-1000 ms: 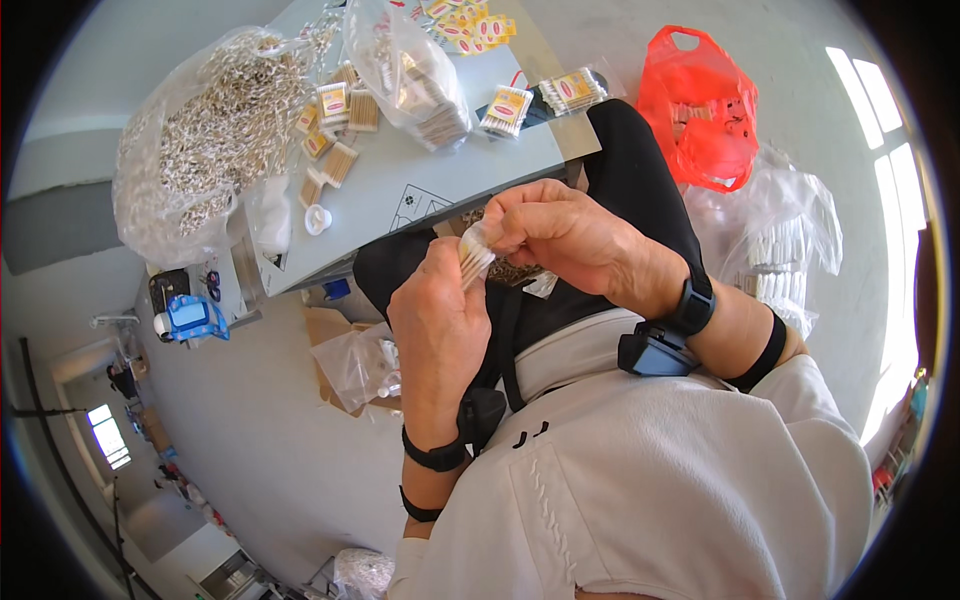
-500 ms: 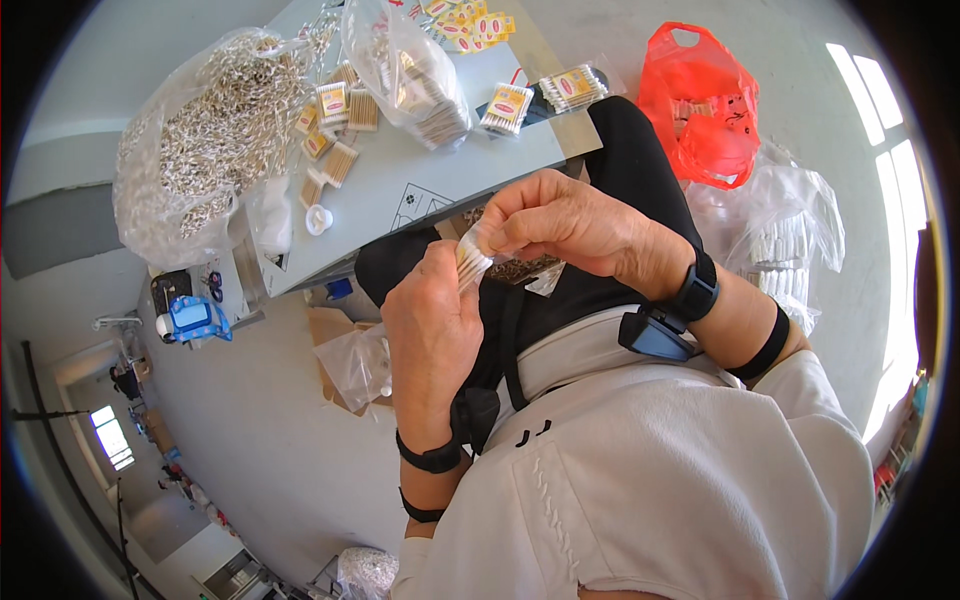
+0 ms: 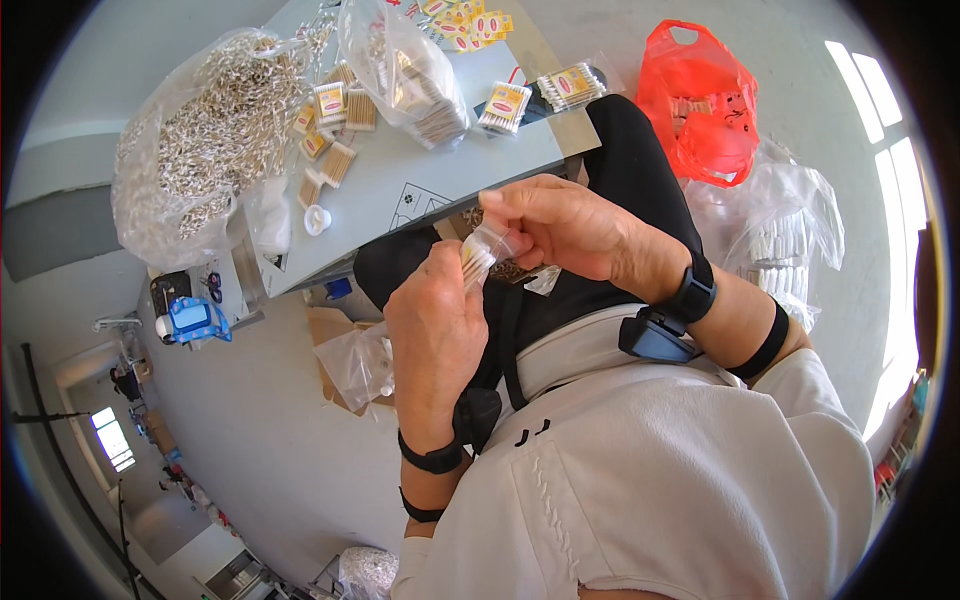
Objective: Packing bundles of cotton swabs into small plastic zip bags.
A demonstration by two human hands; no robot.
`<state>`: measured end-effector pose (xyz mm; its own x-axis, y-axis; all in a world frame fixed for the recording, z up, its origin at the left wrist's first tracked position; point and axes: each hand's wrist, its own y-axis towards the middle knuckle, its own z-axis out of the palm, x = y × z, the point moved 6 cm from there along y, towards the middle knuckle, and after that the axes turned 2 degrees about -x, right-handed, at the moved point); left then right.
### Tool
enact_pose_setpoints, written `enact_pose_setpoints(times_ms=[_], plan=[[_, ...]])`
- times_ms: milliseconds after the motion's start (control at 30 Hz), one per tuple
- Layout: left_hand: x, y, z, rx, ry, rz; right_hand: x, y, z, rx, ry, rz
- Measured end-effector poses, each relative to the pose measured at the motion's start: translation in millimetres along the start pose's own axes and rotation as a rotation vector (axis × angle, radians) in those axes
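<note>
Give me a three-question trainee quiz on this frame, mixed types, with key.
1. Multiple choice. What is the left hand gripping?
a) scissors
b) a small clear pack of swabs
c) a bottle

2. True or false: the red bag lies to the left of the table.

3. Short answer. At which part of the pack are the fingers of the right hand?

Key:
1. b
2. False; the red bag is right of the table.
3. Its clear plastic end.
</note>
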<state>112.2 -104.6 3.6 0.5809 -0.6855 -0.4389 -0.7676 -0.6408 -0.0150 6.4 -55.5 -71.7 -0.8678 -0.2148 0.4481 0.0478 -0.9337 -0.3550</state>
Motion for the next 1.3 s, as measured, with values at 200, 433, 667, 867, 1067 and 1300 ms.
enact_pose_setpoints(times_ms=[200, 433, 667, 867, 1067, 1300], plan=[[4.5, 2.1, -3.2, -0.103, 0.082, -0.003, 12.1, -2.4, -29.6, -0.130, 0.104, -0.217], [10.1, 7.5, 3.0, -0.156, -0.156, -0.063, 12.6, -10.4, -3.0, 0.021, -0.217, -0.272], [22.1, 10.9, 17.2, -0.055, -0.527, -0.138, 13.4, 1.4, -5.2, 0.088, -0.237, -0.385], [23.9, 9.9, 26.1, 0.094, -0.834, -0.164, 21.8, 0.5, 6.6, 0.051, -0.234, -0.469], [21.9, 9.3, 29.6, 0.198, -1.010, -0.176, 20.9, 1.8, 8.6, 0.045, -0.217, -0.446], [22.7, 10.2, 31.7, 0.241, -1.042, -0.194, 19.1, 2.1, 5.7, -0.077, -0.152, -0.451]])
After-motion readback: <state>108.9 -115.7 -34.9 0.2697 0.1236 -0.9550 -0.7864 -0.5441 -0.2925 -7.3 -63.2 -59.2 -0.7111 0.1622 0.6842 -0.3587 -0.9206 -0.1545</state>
